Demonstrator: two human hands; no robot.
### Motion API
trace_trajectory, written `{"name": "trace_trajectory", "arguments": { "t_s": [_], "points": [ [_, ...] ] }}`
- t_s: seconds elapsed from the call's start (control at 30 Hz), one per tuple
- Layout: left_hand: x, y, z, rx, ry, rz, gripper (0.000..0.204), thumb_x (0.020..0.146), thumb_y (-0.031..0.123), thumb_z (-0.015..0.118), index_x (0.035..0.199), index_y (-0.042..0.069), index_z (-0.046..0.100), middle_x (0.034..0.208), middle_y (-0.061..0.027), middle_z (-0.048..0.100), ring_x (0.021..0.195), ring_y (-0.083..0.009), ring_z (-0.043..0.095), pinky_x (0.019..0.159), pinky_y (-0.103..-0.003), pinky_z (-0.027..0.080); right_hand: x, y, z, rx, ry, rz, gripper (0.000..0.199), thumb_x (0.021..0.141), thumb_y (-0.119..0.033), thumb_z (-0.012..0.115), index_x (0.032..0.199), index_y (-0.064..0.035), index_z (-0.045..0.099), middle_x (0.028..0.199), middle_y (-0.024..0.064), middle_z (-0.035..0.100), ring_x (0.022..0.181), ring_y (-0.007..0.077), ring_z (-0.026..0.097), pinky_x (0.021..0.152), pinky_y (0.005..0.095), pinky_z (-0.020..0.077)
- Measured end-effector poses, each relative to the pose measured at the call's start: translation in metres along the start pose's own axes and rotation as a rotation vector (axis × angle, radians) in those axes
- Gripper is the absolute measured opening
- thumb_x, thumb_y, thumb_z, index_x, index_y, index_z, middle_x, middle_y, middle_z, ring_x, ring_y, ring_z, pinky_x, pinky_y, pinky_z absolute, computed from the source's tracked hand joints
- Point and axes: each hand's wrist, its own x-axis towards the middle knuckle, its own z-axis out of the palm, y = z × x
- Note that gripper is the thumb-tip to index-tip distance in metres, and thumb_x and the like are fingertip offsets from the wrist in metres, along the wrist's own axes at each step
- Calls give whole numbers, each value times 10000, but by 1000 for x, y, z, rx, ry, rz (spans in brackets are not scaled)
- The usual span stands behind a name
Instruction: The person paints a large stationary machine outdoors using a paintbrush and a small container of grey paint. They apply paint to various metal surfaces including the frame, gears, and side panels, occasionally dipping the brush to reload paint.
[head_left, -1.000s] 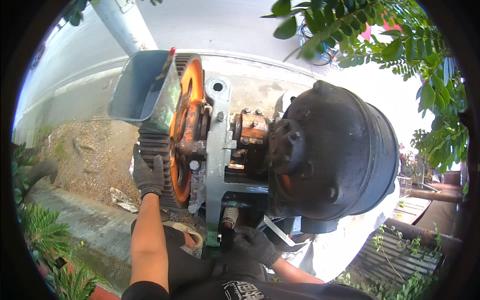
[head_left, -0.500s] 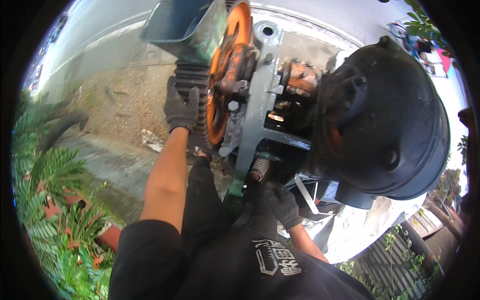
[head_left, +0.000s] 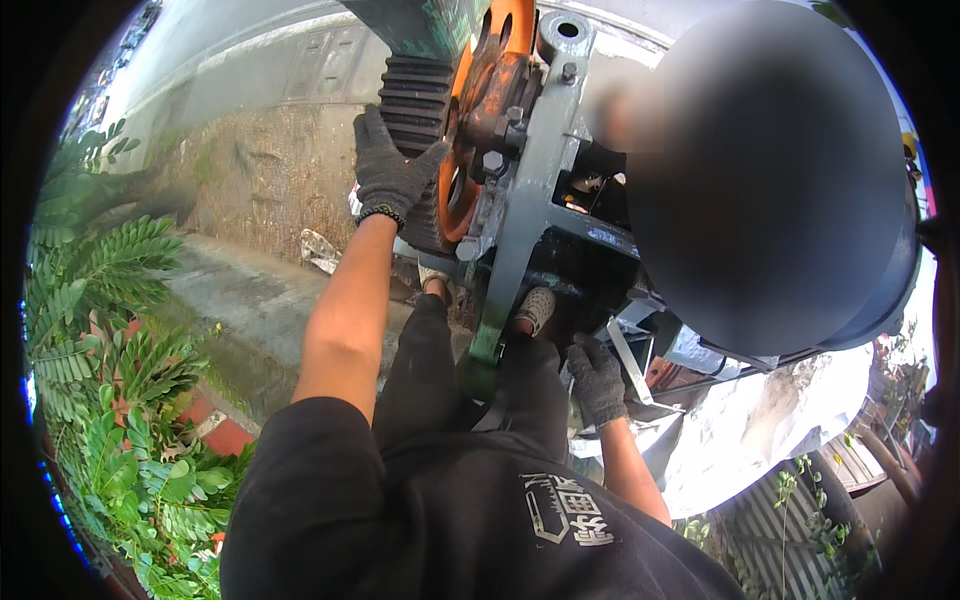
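Observation:
My left hand point(head_left: 388, 180), in a dark knit glove, grips across the dark toothed rim of a large gear wheel point(head_left: 416, 100). Its fingers lie along the rim's left side, and the thumb reaches over toward the orange inner face. Beside the wheel stands a grey-green metal frame point(head_left: 537, 160) with bolts. Lower down on the right, my right hand point(head_left: 597, 385), gloved too, is next to a pale metal bracket point(head_left: 628, 362). Its fingers look partly bent, but their ends are unclear, so I cannot tell what they touch.
A big dark rounded housing point(head_left: 893, 310), mostly blurred, fills the right. A green metal guard point(head_left: 425, 30) covers the gear's top. My feet stand close below the machine. Leafy plants point(head_left: 120, 430) crowd the left, and white sheeting point(head_left: 760, 430) lies at right.
The view has shifted, so the machine sits higher and slightly right. My left thumb has spread sideways across the gear's rim. My right hand keeps its place by the bracket.

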Motion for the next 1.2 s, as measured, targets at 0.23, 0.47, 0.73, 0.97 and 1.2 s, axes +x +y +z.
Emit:
{"name": "trace_trajectory", "arguments": {
  "t_s": [0.23, 0.47, 0.73, 0.97, 1.2],
  "points": [
    [-9, -7, -1, -11, -53, -55, 1337, 688, 631, 887, 1661, 58, 171, 1556, -322, 391, 1391, -490, 505, 1137, -518, 473, -5, -20, -7, 42, -48, 309, 442, 1055, -378, 638, 1310, -22, 699, 1101, 139, 756, 954, 229, 707, 871, 366, 547],
    [-7, -10, 1, 3, 11, -29, 1166, 725, 600, 850, 1630, 144, 275, 1437, -259, 534, 1282, -482, 589, 1035, -553, 510, 34, 48, 26, -21, -86, 43, 406, 1067, -315, 638, 1343, -17, 661, 1034, 67, 725, 908, 141, 664, 808, 319, 542],
    [-7, -16, 2, -8, -17, 4, 1334, 630, 658, 886, 1641, 71, 245, 1369, -291, 555, 1213, -475, 608, 1009, -548, 522, 96, 65, 66, 288, 63, -250, 341, 1081, -93, 583, 1411, -6, 588, 1162, 99, 699, 945, 178, 676, 837, 309, 580],
    [-9, -9, -4, -30, 9, 36, 1294, 642, 663, 882, 1630, 87, 277, 1379, -280, 559, 1231, -464, 610, 1013, -534, 534, 95, 65, 78, 38, 33, -307, 321, 1069, -77, 588, 1380, 0, 589, 1193, 132, 705, 1002, 210, 700, 866, 333, 595],
    [-9, -17, 4, -48, 40, 44, 1268, 642, 659, 887, 1623, 107, 302, 1378, -274, 568, 1226, -453, 626, 999, -532, 549, 102, 30, 35, 219, -86, -76, 331, 1082, -256, 636, 1324, -31, 643, 1102, 78, 717, 914, 165, 687, 835, 311, 586]
  ]
}}
